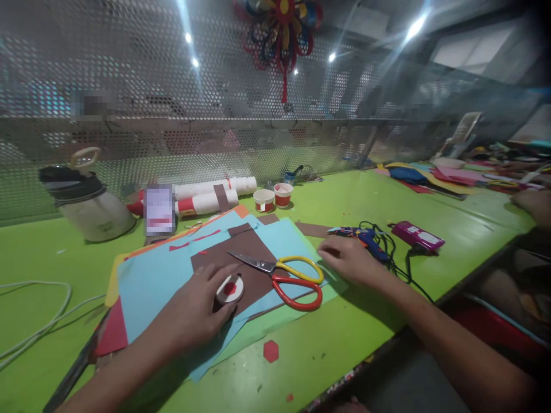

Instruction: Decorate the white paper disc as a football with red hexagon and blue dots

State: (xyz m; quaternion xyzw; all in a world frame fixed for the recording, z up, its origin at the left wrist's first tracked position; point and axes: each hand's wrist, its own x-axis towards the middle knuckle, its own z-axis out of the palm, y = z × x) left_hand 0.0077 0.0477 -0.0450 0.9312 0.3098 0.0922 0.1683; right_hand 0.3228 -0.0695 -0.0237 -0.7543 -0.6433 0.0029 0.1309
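A person's left hand (200, 304) held a white disc (231, 289) with a red centre, thumb and fingers closed about its edge, over brown paper (255, 289) beside open scissors (267, 267). The right hand (344, 258) was near a glue gun (373, 244), fingers bent; whether they gripped anything could not be told.

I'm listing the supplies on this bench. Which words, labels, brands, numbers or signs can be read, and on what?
No text can be read with certainty.
Purple device: pale labels, print too small.
Upright screen: blurred out.
White jug: faint mark on its side, illegible.
Stacked paper cups: red band, any lettering too blurred.
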